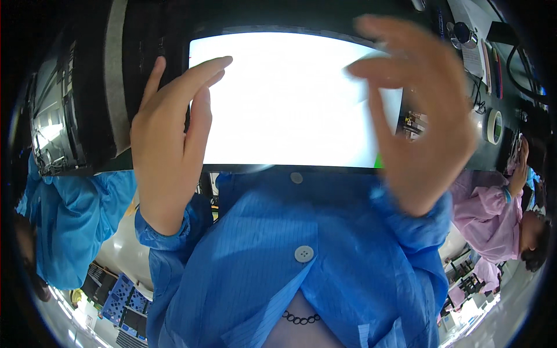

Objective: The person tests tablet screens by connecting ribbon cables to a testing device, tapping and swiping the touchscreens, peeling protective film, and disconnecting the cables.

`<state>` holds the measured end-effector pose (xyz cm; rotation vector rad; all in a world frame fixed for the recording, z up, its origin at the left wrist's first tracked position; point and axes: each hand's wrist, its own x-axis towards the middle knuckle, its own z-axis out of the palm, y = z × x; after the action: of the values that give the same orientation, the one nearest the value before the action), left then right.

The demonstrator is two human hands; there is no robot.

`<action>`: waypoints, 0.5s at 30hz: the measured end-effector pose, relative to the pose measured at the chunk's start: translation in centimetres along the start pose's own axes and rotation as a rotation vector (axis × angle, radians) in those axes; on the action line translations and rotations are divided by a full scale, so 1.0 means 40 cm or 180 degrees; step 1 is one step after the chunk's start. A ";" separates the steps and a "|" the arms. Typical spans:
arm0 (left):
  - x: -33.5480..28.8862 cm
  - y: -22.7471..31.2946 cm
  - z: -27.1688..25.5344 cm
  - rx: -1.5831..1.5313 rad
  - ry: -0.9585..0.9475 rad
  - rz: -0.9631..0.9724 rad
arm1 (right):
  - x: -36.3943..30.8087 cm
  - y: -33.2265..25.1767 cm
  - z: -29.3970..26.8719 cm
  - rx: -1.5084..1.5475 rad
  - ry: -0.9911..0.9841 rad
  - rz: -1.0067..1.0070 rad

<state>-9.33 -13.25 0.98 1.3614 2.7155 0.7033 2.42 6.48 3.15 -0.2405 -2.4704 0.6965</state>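
Note:
A bright white glowing panel [284, 104] with a dark frame lies in front of me on the dark table. My left hand [168, 116] is over its left edge, fingers stretched and spread, thumb apart, holding nothing I can see. Across the right part of the panel hovers my right hand [429, 110], smeared by motion. Its fingers look curved and apart. A faint greyish streak shows on the panel beside the right fingertips; I cannot make out what it is. A small green patch [378, 161] glows at the panel's lower right corner.
Left of the panel stands a black, glossy piece of equipment with a grey strip [115, 75]. To the right are a roll of tape [494, 126], pens [498, 72], papers and cables. People in blue [81, 226] and pink [487, 203] clothing sit on either side.

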 end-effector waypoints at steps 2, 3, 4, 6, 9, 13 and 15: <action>-0.007 0.008 0.012 0.0090 0.0021 0.0160 | -0.060 -0.063 0.063 0.0376 -0.0053 -0.0358; -0.005 0.020 0.003 0.0208 0.0040 0.0329 | -0.077 -0.084 0.075 0.1101 -0.0460 -0.0721; -0.013 0.028 0.004 0.0166 0.0032 0.0356 | -0.106 -0.103 0.118 0.2055 -0.0502 -0.0863; -0.034 0.017 0.016 0.0544 -0.0205 0.0061 | -0.148 -0.153 0.163 0.1591 -0.0038 -0.1367; -0.052 -0.012 0.045 0.0574 0.0035 0.0407 | -0.163 -0.192 0.190 0.1741 0.0252 -0.1523; -0.068 0.006 0.050 0.0699 0.0227 0.0127 | -0.163 -0.215 0.212 0.1851 0.0626 -0.1635; -0.068 0.001 0.056 0.0703 0.0187 0.0052 | -0.158 -0.215 0.215 0.1753 0.0725 -0.1738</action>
<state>-7.12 -14.47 -1.48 1.4267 2.9050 0.4618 2.66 -6.46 -1.36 0.5139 -1.9028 0.9921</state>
